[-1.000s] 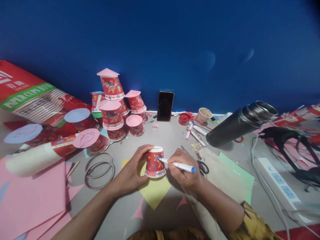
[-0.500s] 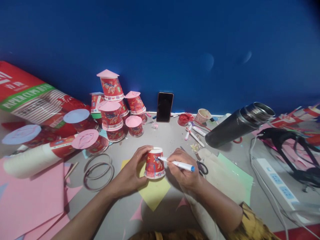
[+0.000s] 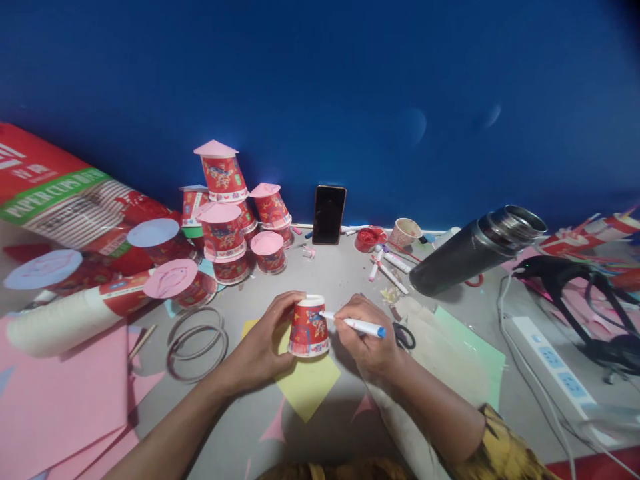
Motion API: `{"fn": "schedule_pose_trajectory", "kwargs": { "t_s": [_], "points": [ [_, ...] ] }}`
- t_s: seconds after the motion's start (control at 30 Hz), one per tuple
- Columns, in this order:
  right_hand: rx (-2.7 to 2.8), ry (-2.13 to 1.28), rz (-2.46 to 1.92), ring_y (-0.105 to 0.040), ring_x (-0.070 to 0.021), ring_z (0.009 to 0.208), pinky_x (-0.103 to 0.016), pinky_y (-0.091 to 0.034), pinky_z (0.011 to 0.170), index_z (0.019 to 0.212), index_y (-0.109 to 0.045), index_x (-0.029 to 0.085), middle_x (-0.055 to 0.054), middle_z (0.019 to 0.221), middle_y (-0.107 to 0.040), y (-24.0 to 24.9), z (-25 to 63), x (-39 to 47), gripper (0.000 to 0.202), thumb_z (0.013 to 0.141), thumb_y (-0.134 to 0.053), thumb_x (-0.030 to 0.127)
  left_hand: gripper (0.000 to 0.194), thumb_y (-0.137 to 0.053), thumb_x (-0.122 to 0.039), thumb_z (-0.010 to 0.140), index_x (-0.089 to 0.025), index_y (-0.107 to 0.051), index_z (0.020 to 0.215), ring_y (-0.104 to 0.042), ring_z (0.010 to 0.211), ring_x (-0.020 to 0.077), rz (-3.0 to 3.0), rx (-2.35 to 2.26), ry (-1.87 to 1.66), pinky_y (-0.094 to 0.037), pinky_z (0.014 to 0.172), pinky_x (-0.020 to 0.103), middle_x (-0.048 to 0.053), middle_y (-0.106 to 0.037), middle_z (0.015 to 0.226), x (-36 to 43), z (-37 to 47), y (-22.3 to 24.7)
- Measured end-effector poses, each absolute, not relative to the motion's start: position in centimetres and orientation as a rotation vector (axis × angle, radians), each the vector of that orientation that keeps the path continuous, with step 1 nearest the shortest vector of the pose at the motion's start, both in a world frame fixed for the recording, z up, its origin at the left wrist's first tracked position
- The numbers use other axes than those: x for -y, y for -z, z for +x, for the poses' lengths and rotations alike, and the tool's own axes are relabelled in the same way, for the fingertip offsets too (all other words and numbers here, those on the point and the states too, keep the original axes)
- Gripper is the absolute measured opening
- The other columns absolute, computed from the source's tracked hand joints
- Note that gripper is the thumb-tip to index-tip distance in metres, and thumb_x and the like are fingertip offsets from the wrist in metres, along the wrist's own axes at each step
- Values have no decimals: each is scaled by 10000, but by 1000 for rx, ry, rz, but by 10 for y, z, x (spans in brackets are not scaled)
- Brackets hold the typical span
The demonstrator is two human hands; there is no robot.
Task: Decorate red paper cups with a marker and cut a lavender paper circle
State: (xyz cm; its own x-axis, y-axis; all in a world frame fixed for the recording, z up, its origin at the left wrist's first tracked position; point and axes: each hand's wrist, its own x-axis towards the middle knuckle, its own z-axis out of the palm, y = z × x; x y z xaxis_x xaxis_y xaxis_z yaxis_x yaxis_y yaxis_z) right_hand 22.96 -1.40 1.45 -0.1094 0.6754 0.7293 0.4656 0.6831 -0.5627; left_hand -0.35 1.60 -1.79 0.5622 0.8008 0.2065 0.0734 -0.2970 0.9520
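The left hand [image 3: 273, 340] is curved around the left side of a red paper cup [image 3: 309, 328], with its thumb low and its fingers at the upper edge. This cup is upside down, its narrow white base facing up, and it is in front of the person, above a yellow paper sheet [image 3: 310, 393]; I cannot tell if it rests there or is held slightly raised. The right hand [image 3: 367, 337] pinches a white felt-tip marker [image 3: 365, 327] with a blue end, and the tip is at the printed picture on the cup, touching or almost touching it.

Just beside the right hand, the black handle of scissors [image 3: 404, 335] shows, near a green paper sheet [image 3: 493, 353]. Behind the hands, on the grey worktop [image 3: 345, 273], a smartphone [image 3: 329, 215] leans upright near the blue wall [image 3: 300, 100]. To its left stand red cups with pink cone roofs [image 3: 223, 230], some of them stacked. Farther left lie a bag of paper cups [image 3: 55, 180] and pink paper sheets [image 3: 65, 400]. On the right side there are a dark vacuum flask [image 3: 460, 260], which is open at the top, and a white power strip [image 3: 555, 373]
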Motion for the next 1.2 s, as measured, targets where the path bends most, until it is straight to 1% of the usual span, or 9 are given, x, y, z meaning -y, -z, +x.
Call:
{"fn": "schedule_pose_trajectory", "kwargs": {
  "t_s": [0.2, 0.33, 0.43, 0.57, 0.8, 1.0, 1.2],
  "points": [
    [1710, -259, -940, -637, -170, 634, -301, -524, 610, 931, -678, 230, -14, 729, -704, -12, 232, 15, 114, 999, -612, 167, 842, -662, 4, 766, -302, -448, 1520, -488, 1502, 318, 1734, -724, -833, -363, 1307, 533, 117, -446, 1574, -18, -4, 18],
    [1755, -309, -880, -666, -189, 671, -330, -554, 659, 997, -689, 224, -36, 783, -741, -10, 230, 15, 96, 1005, -610, 171, 850, -672, 15, 748, -295, -458, 1510, -489, 1494, 328, 1741, -721, -847, -364, 1304, 551, 126, -443, 1577, -17, -3, 19],
    [1780, -307, -841, -663, -191, 672, -333, -555, 667, 1023, -686, 225, -43, 800, -754, -10, 227, 15, 97, 1003, -616, 160, 864, -668, 20, 736, -300, -458, 1511, -492, 1489, 333, 1757, -715, -860, -372, 1298, 565, 123, -462, 1559, -17, -3, 18],
    [1756, -264, -879, -633, -180, 644, -321, -534, 647, 963, -675, 228, -28, 759, -729, -12, 227, 14, 116, 997, -608, 139, 860, -673, 19, 726, -302, -478, 1499, -510, 1479, 335, 1760, -734, -861, -386, 1291, 555, 119, -484, 1550, -17, -3, 17],
    [1721, -253, -972, -612, -169, 624, -297, -504, 609, 879, -666, 229, -6, 691, -667, -10, 233, 15, 152, 1008, -601, 179, 814, -699, -20, 760, -280, -479, 1499, -513, 1487, 342, 1713, -748, -840, -403, 1280, 534, 137, -472, 1581, -16, -3, 15],
    [1688, -262, -938, -641, -179, 654, -318, -536, 630, 953, -689, 226, -29, 758, -715, -10, 230, 15, 106, 1017, -610, 194, 830, -677, -4, 747, -287, -480, 1502, -528, 1471, 318, 1740, -738, -850, -393, 1289, 516, 120, -496, 1556, -16, -2, 14],
    [1716, -272, -918, -664, -185, 676, -329, -552, 657, 979, -695, 225, -39, 784, -742, -10, 229, 13, 97, 1029, -614, 205, 823, -671, -11, 755, -298, -484, 1502, -519, 1476, 318, 1780, -741, -849, -396, 1288, 515, 115, -500, 1547, -17, -3, 13]
  ]
}}
